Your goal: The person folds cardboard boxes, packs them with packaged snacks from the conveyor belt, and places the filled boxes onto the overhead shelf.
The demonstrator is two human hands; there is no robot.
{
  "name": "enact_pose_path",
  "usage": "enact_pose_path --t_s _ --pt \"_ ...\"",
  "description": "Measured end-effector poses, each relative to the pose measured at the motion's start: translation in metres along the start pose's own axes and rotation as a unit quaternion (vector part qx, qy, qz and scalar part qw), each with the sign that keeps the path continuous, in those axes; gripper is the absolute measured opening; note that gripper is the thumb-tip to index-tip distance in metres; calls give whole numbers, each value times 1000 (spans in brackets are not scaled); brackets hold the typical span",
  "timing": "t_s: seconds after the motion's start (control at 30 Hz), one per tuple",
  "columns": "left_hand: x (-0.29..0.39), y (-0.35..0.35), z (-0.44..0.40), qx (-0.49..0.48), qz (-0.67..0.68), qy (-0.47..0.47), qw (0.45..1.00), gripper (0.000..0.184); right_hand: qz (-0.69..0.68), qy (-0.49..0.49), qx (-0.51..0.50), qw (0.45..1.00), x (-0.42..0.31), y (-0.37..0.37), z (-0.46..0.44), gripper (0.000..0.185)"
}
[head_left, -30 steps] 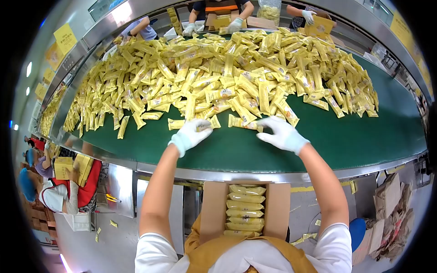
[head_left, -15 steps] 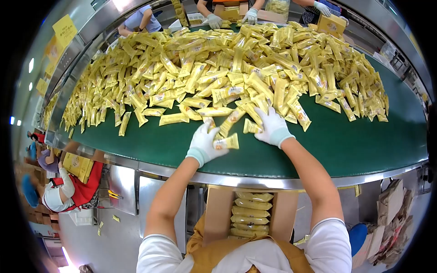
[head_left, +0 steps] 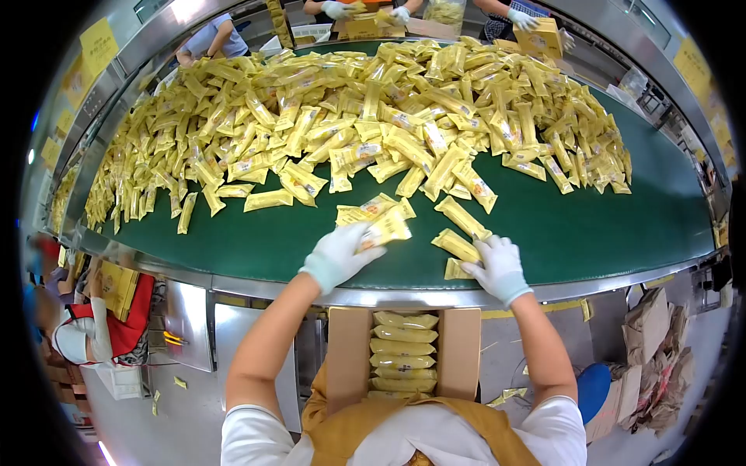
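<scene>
My left hand (head_left: 344,252), in a white glove, is closed on yellow wrapped packets (head_left: 386,227) over the green belt (head_left: 590,233). At least two overlap there; the exact number is hard to make out. My right hand (head_left: 500,268), also gloved, has its fingers curled at the ends of several yellow packets (head_left: 457,245) near the belt's front edge. Its fingertips press on them, and one packet slants away toward the heap. Beyond both hands spreads a large heap of the same packets (head_left: 311,116).
Below the belt's metal edge (head_left: 404,298) an open cardboard box (head_left: 348,349) stands before me, holding a row of packets. People work across the belt, one gloved hand on a yellow box (head_left: 542,39). Another person (head_left: 85,326) is at left. Flattened brown cartons (head_left: 653,334) lie at right.
Both hands have drawn back from the heap, my right hand most, pulling packets toward the front edge. My left hand now has packets bunched together. The view has shifted slightly.
</scene>
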State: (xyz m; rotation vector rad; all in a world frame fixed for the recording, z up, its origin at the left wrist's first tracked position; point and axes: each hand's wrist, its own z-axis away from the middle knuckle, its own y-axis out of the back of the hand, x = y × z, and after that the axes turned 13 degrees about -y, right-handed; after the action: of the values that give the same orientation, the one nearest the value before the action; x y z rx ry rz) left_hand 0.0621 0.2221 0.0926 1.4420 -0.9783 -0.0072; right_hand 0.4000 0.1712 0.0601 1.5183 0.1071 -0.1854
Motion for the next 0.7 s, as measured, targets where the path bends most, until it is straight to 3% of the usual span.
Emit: enact_pose_path --t_s 0.1,0.2,0.3,0.33,0.37,0.5,0.57,0.63,0.7 --pt "-16 -43 -47 -71 -100 14 992 43 -53 -9 11 998 4 -23 -14 44" --pt "-19 -68 -68 -126 -232 71 962 45 -112 -10 34 993 7 15 -14 40" --pt "-19 -54 -73 -133 -197 94 967 46 -180 -13 -90 979 16 51 -1 38" --pt "-28 -53 -73 -132 -185 96 969 47 -120 1 -118 986 20 48 -1 37" --pt "-36 -54 -71 -137 -185 116 966 47 -72 51 -70 994 35 19 0 40" --pt "-40 -35 -50 -147 -226 171 948 43 39 27 -59 997 29 -10 2 48" --pt "-47 -28 -37 -150 -236 172 945 40 44 8 -87 995 20 2 -8 49" --pt "-53 -30 -24 -117 -213 154 958 41 -64 -20 -97 993 1 26 -21 45" --pt "-55 -36 -15 -95 -198 133 967 42 -83 -12 -43 996 -15 26 -31 41"
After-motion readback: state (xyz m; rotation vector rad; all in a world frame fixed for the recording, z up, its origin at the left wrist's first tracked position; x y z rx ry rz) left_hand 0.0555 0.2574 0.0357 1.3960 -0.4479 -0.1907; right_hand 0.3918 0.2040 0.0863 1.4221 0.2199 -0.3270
